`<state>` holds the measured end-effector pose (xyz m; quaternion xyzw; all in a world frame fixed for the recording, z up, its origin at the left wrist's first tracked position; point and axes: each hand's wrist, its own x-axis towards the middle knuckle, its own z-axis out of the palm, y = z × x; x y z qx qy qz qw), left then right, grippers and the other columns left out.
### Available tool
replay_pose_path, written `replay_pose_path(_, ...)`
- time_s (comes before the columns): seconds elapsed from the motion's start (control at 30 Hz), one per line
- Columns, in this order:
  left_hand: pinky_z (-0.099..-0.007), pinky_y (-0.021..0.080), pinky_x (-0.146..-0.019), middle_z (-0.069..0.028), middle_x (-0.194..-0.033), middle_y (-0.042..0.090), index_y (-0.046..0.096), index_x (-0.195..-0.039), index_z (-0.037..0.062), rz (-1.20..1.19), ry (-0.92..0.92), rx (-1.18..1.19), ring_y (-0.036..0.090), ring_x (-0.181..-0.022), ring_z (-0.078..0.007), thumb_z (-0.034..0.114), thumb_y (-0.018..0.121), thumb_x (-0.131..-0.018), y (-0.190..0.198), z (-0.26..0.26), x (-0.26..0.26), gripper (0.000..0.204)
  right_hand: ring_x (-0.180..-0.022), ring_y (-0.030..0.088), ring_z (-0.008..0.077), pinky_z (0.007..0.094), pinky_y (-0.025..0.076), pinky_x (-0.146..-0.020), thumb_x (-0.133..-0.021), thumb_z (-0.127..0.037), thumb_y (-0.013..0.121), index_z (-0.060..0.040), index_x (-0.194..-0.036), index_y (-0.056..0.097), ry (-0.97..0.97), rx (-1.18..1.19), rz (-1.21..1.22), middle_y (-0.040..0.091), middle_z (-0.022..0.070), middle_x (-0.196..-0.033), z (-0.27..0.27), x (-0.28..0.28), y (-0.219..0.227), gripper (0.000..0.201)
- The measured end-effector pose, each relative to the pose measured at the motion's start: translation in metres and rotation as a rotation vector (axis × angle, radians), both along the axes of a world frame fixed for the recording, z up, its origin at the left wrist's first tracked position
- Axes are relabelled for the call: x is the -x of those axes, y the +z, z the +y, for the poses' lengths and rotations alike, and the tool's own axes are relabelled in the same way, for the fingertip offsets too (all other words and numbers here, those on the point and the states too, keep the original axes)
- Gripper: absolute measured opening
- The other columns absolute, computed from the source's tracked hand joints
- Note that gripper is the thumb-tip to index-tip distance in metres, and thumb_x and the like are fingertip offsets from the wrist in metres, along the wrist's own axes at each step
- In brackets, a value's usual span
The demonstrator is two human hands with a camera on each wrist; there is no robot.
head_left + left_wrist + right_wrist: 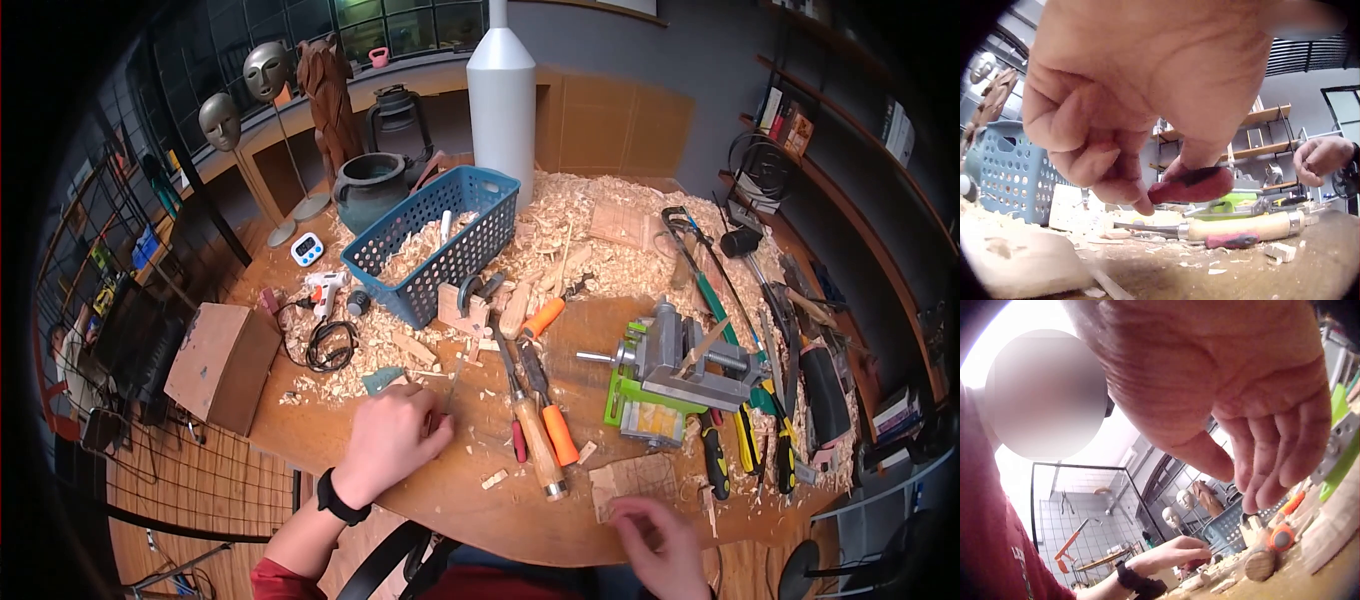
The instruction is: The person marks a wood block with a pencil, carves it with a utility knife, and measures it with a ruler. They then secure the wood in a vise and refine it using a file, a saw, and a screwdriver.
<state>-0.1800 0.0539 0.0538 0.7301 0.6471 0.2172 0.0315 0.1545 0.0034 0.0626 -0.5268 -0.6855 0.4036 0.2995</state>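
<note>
My left hand (395,440) is over the front of the wooden table, left of the chisels. In the left wrist view its thumb and fingers pinch a small tool with a red and black handle (1194,186); its working end is hidden there. My right hand (665,550) hangs at the table's front edge, fingers loosely curled and holding nothing. Its fingertips overlap the corner of a thin wooden board marked with a grid (640,478). Between the hands lie a wooden-handled chisel (540,447), an orange-handled tool (560,436) and another red and black handle (1232,240).
A green and grey vise (690,360) stands right of centre, with yellow and black handled tools (716,462) beside it. Behind are a blue perforated basket (435,265) and piled wood shavings (570,215). A glue gun (325,290) and wooden box (220,365) sit left.
</note>
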Motion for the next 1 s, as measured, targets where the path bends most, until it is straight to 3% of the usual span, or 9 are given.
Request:
replay_pose_path(0.07,-0.0416,0.053,-0.061,-0.0133,-0.072,0.063,0.063,-0.073,0.0053,0.143,0.023,0.033,0.065,-0.07,-0.031,0.025,0.066,-0.081,-0.008,0.001,-0.006,0.022,-0.064,0.058,0.0109,0.0237,0.045,-0.057,-0.099,-0.011,0.056,-0.0031,-0.111,0.065,0.068,-0.281,-0.086,0.065,0.0023,-0.079,0.01,0.023,-0.008,0.017)
replay_pose_path(0.13,-0.0417,0.053,-0.059,-0.0137,-0.072,0.064,0.063,-0.072,0.0047,0.178,0.008,0.023,0.066,-0.069,-0.0308,0.026,0.067,-0.08,-0.016,0.006,-0.008,0.023,-0.073,0.066,0.0238,0.0335,0.052,-0.062,-0.085,-0.016,0.069,-0.0031,-0.112,0.059,0.19,-0.52,-0.426,0.064,0.0076,-0.091,0.024,0.044,-0.017,0.031)
replay_pose_path(0.23,-0.0417,0.053,-0.063,-0.0147,-0.075,0.063,0.063,-0.079,0.003,0.253,0.015,0.001,0.066,-0.071,-0.0316,0.028,0.069,-0.08,-0.023,0.009,-0.009,0.026,-0.084,0.066,0.031,0.0412,0.052,-0.067,-0.082,-0.023,0.072,-0.0068,-0.11,0.054,0.127,-0.334,-0.592,0.062,0.012,-0.091,0.033,0.076,-0.027,0.037)
replay_pose_path(0.37,-0.041,0.053,-0.064,-0.0141,-0.085,0.062,0.059,-0.095,0.0038,0.17,-0.112,-0.038,0.066,-0.077,-0.0312,0.021,0.07,-0.079,-0.014,0.011,-0.021,0.026,-0.075,0.067,0.0319,0.0417,0.052,-0.06,-0.083,-0.021,0.07,-0.0065,-0.111,0.052,0.131,-0.311,-0.631,0.064,0.0133,-0.093,0.042,0.084,-0.026,0.036)
replay_pose_path(0.47,-0.039,0.053,-0.062,-0.0109,-0.09,0.061,0.06,-0.103,0.0089,0.025,-0.48,-0.035,0.066,-0.074,-0.028,0.015,0.065,-0.083,-0.025,0.012,-0.039,0.021,-0.069,0.066,0.0315,0.0402,0.052,-0.058,-0.085,-0.022,0.068,-0.0067,-0.111,0.053,0.095,-0.306,-0.596,0.063,0.015,-0.089,0.046,0.077,-0.025,0.033)
replay_pose_path(0.6,-0.0355,0.054,-0.06,-0.0085,-0.095,0.062,0.061,-0.105,0.0096,0.282,-0.531,0.111,0.067,-0.076,-0.0243,0.014,0.06,-0.085,-0.026,0.017,-0.05,0.02,-0.069,0.066,0.0313,0.0413,0.052,-0.057,-0.086,-0.021,0.067,-0.0073,-0.114,0.055,0.034,-0.392,-0.552,0.064,0.0137,-0.087,0.048,0.072,-0.025,0.033)
replay_pose_path(0.8,-0.0308,0.052,-0.054,-0.0045,-0.091,0.061,0.062,-0.109,0.0114,0.411,-0.637,-0.108,0.067,-0.076,-0.018,0.014,0.059,-0.083,-0.011,0.012,-0.033,0.026,-0.07,0.066,0.0303,0.0401,0.053,-0.058,-0.085,-0.023,0.069,-0.0079,-0.113,0.056,0.022,-0.379,-0.59,0.063,0.0132,-0.086,0.043,0.075,-0.033,0.034)
replay_pose_path(0.93,-0.0249,0.045,-0.05,0.0017,-0.075,0.055,0.062,-0.095,0.0118,0.429,-0.571,-0.406,0.058,-0.062,-0.0108,0.015,0.064,-0.079,0.027,-0.014,-0.031,0.016,-0.072,0.067,0.03,0.0402,0.053,-0.058,-0.088,-0.025,0.066,-0.0072,-0.112,0.057,-0.03,-0.37,-0.592,0.066,0.0121,-0.092,0.039,0.07,-0.022,0.031)
replay_pose_path(1.0,-0.0233,0.043,-0.05,0.0036,-0.074,0.053,0.063,-0.094,0.012,0.474,-0.548,-0.446,0.056,-0.061,-0.0088,0.015,0.064,-0.079,0.032,-0.027,-0.043,0.016,-0.076,0.068,0.0299,0.036,0.054,-0.062,-0.096,-0.027,0.06,-0.0048,-0.117,0.059,0.1,-0.054,-0.103,0.068,0.013,-0.102,0.036,0.064,-0.016,0.031)
